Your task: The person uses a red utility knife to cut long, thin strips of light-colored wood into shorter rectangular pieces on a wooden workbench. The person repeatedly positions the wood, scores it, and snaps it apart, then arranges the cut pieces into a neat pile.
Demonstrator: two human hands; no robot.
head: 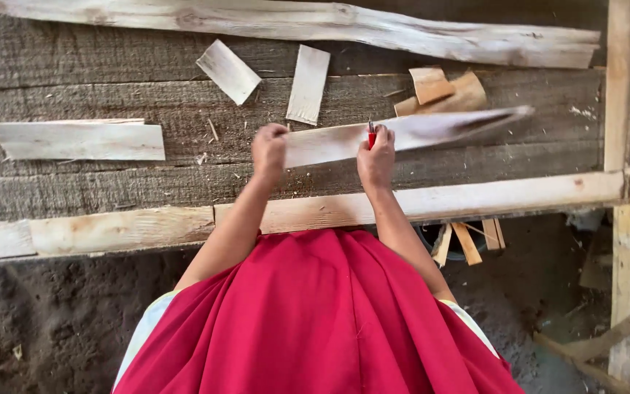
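Note:
A long pale wooden slat lies across the grey plank bench, its right end blurred. My left hand grips the slat's left end. My right hand rests on the slat near its middle and holds a small red-handled tool upright against the wood. Both arms reach forward over a red cloth on my lap.
Offcuts lie on the bench: a flat board at left, two short pieces at the back, curved bits at right. A rough long plank runs along the back. A pale beam edges the front. Dirt floor below.

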